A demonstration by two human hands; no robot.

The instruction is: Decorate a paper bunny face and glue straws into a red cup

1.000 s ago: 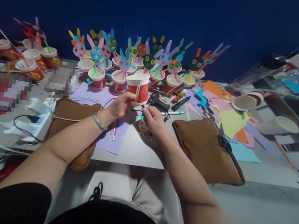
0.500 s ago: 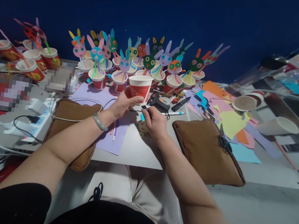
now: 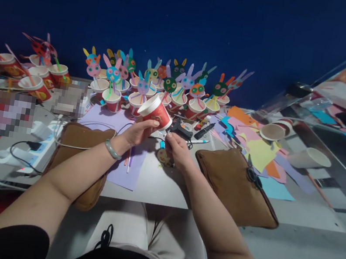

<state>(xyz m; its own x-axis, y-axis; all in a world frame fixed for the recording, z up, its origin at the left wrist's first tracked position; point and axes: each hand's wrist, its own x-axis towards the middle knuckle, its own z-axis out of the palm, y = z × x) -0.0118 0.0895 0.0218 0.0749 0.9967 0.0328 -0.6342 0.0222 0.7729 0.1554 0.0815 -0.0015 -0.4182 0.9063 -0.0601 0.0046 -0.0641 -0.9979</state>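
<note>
My left hand (image 3: 142, 134) is wrapped round a red paper cup (image 3: 158, 114) with a white rim, holding it above the table with its mouth tipped to the left. Close to the cup's base, the fingers of my right hand (image 3: 178, 149) are pinched together. Whatever they hold is mostly hidden; I cannot make it out. Just past the right hand lies a black glue gun (image 3: 182, 132). On the table below the hands is a small round paper face (image 3: 163, 156) with blue on top.
Red cups with paper bunny heads on straws (image 3: 111, 100) stand in rows behind. Brown pouches (image 3: 236, 184) lie on both sides. Coloured paper scraps (image 3: 253, 152) and loose paper cups (image 3: 310, 159) are at right. A power strip (image 3: 41, 154) with cables sits at left.
The cup has gone from nearly upright to tipped, its mouth swinging left and its base right. My right fingers have closed in by the base; the dark piece seen in them before is now hidden.
</note>
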